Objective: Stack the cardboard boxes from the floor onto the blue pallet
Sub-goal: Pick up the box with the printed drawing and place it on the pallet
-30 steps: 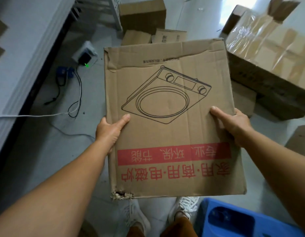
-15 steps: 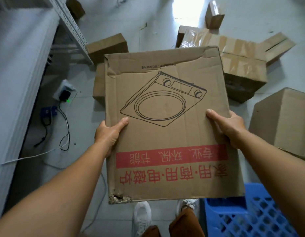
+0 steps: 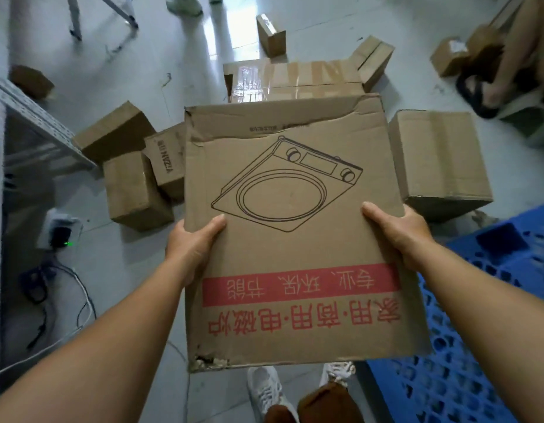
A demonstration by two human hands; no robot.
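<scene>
I hold a flat cardboard box (image 3: 295,227) with a cooker drawing and a red band of lettering in front of me, above the floor. My left hand (image 3: 194,242) grips its left edge, thumb on top. On the right edge sits my right hand (image 3: 398,236), thumb on top too. The blue pallet (image 3: 478,315) lies on the floor at the lower right, partly under the box's right corner. Several other cardboard boxes lie on the floor beyond: one to the right (image 3: 438,160), a taped one behind (image 3: 295,77), a cluster to the left (image 3: 133,175).
A power strip with a green light (image 3: 60,236) and loose cables (image 3: 66,300) lie on the floor at the left. A grey metal rack (image 3: 29,117) stands at the far left. Another person's foot in a sandal (image 3: 493,87) is at the top right. My own shoes (image 3: 264,389) show below the box.
The view has swung right and up: more of the blue pallet and the boxes on the floor show now. Both hands keep the same grip on the box.
</scene>
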